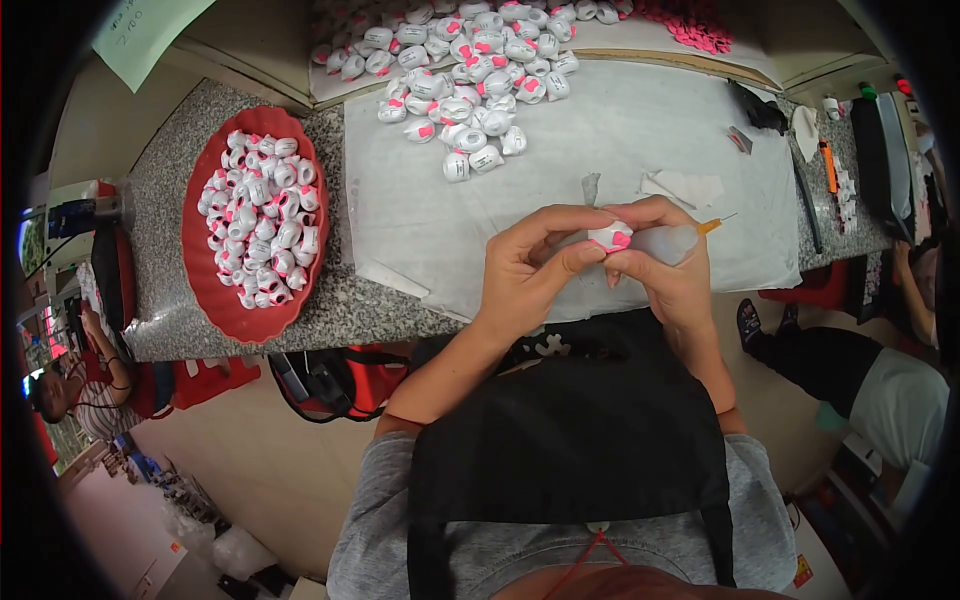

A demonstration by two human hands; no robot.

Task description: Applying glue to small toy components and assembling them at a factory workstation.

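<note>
Close to the table's near edge, a small rounded white plastic piece with a pink bow (613, 237) is pinched between the fingertips of both hands. My left hand (522, 268) is closed on its left side, thumb and forefinger pressed to it. My right hand (682, 285) steadies the piece with thumb and fingertips and also keeps a translucent squeeze bottle (668, 244) in its palm. The bottle's yellow nozzle with a thin needle (712, 226) points right, away from the piece. The lower fingers of both hands are partly hidden.
A red scalloped basket (192, 240) full of similar pieces stands left. More white pieces (485, 159) are heaped on the white sheet (400, 210) at the back, near loose pink bows (690, 30). An orange pen-like tool (828, 167) lies right. Other people sit on both sides.
</note>
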